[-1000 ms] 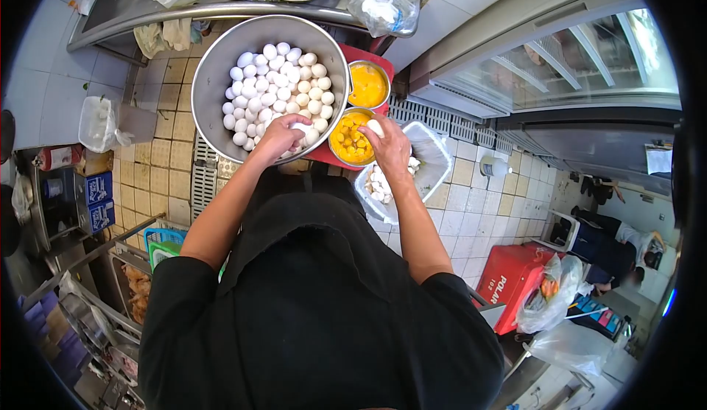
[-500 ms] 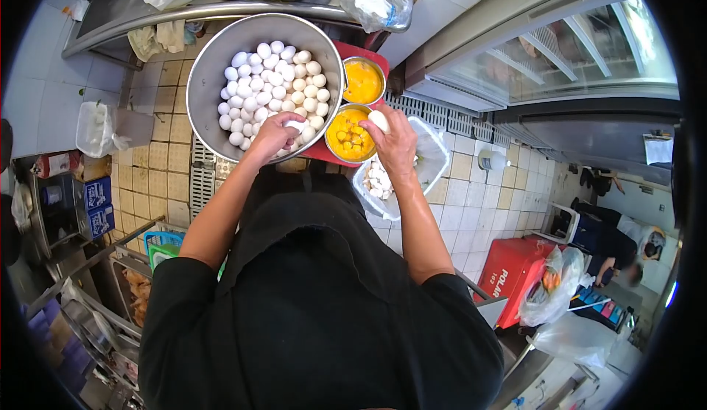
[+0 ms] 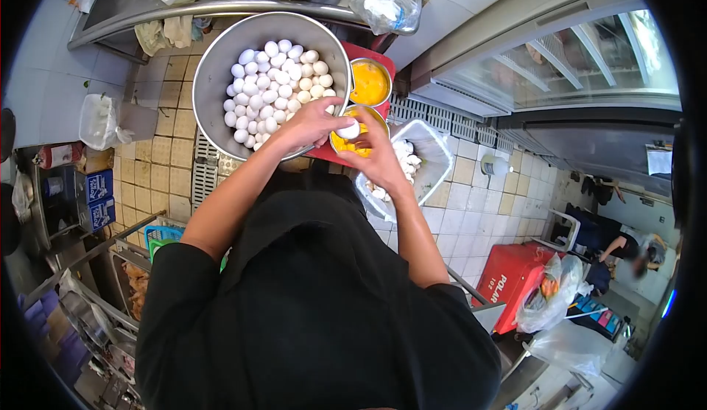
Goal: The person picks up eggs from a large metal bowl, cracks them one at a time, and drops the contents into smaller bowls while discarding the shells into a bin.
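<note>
A white egg (image 3: 348,128) is between my two hands, above the lower steel bowl. My left hand (image 3: 311,124) holds it from the left with closed fingers. My right hand (image 3: 381,158) curves round it from the right, fingertips against the shell and thumb lower down. The lower bowl (image 3: 383,120) holds yellow yolks and is partly covered by my hands. Behind it, another steel bowl (image 3: 389,78) contains orange-yellow egg. Left of these stands a large steel pot (image 3: 213,64) with many whole eggs (image 3: 269,89).
A red stand (image 3: 389,55) supports the bowls. To the right, a clear plastic bin (image 3: 436,161) contains eggshells (image 3: 405,161). A steel counter (image 3: 221,6) with bowls and bags lies ahead. A red cooler (image 3: 508,277) is at right, with another person (image 3: 626,246) beyond it.
My left hand has moved right from the pot with an egg. My right hand no longer holds its earlier white egg or shell and has shifted left to meet the left hand.
</note>
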The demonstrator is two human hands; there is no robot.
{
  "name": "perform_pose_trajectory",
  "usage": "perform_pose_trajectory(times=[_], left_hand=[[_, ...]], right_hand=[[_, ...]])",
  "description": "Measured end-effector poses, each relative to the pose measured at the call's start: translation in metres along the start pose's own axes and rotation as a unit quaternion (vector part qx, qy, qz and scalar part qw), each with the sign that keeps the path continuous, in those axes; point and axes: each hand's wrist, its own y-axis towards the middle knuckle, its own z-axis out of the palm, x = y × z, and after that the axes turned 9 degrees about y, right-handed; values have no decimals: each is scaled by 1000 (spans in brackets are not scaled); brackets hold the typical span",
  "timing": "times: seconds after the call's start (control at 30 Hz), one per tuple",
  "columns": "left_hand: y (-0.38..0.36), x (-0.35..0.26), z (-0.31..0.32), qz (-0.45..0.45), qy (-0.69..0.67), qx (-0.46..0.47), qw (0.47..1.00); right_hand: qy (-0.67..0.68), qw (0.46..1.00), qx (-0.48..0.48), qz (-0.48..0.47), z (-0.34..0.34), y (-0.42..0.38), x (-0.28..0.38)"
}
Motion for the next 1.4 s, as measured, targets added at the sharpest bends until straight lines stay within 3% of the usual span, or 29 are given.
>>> perform_pose_trajectory(times=[0.07, 0.1, 0.17, 0.23, 0.3, 0.33, 0.43, 0.47, 0.53, 0.6, 0.7, 0.87, 1.0, 1.27, 1.4], left_hand=[[6, -7, -4, -23, 44, 5, 999], [6, -9, -8, -35, 64, 7, 997], [2, -3, -16, -43, -9, -52, 998], [1, 20, -28, -51, -123, -107, 985], [-8, 38, -40, -73, -104, -124, 984], [-9, 54, -43, -82, -93, -133, 983], [-19, 84, -51, -112, -76, -149, 980], [-24, 91, -52, -122, -78, -152, 978], [-28, 105, -52, -132, -73, -157, 976], [-25, 120, -49, -141, -50, -151, 977], [-23, 121, -49, -140, 36, -118, 982], [-11, 131, -46, -131, 178, -58, 974], [-3, 141, -46, -99, 249, -44, 962], [1, 142, -52, -105, 306, -10, 946], [2, 140, -60, -122, 372, 35, 920]], right_hand=[[-34, 998, 45, -10, 15, 17, 1], [-38, 999, 24, -11, 17, 20, 3], [-47, 999, -11, -13, 20, 28, 7], [-126, 988, -48, -81, 29, 33, -19], [-188, 971, -65, -134, 38, 39, -42], [-239, 964, -38, -109, 41, 42, -48], [-173, 979, -72, -86, 44, 38, -44], [-79, 995, -64, -21, 39, 33, -34], [-40, 993, -105, -25, 31, 26, -41], [-72, 988, -133, -43, 16, 24, -80], [-163, 970, -165, -75, 4, 20, -79], [-184, 971, -152, 4, -8, 16, -89], [-246, 958, -141, -31, -13, 18, -90], [-290, 945, -149, -3, -12, 11, -35], [-301, 940, -155, -41, -19, 5, -15]])
